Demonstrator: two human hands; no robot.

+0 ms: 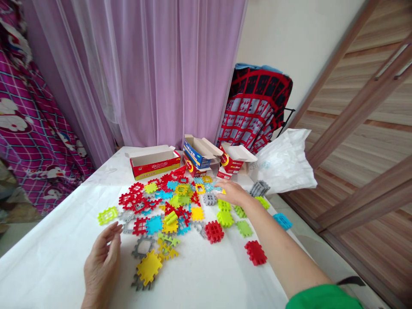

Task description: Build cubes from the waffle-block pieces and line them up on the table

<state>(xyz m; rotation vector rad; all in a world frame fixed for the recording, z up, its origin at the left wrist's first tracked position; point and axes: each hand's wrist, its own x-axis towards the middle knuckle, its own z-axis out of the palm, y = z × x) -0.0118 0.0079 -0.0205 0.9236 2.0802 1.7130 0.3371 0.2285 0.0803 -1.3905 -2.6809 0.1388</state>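
A wide pile of plastic interlocking pieces in red, blue, yellow, green and grey lies on the white table [71, 240]. My left hand [104, 257] rests at the pile's left side, fingers bent and slightly apart, nothing in it, below a lime green frame piece [107, 215]. My right hand [231, 192] reaches to the pile's back right, beside a grey piece [210, 198] and small blue pieces; its fingertips are partly hidden. Under my right forearm's left side lie green squares [225, 219], a red block [214, 231] and a red square [255, 252]. A yellow square [149, 267] lies in front.
At the back stand an open red box [155, 164], a blue box [197, 152] on a red one, and another open red box [231, 163]. A white bag [285, 163] is at the back right. A blue piece [283, 221] lies near the right edge.
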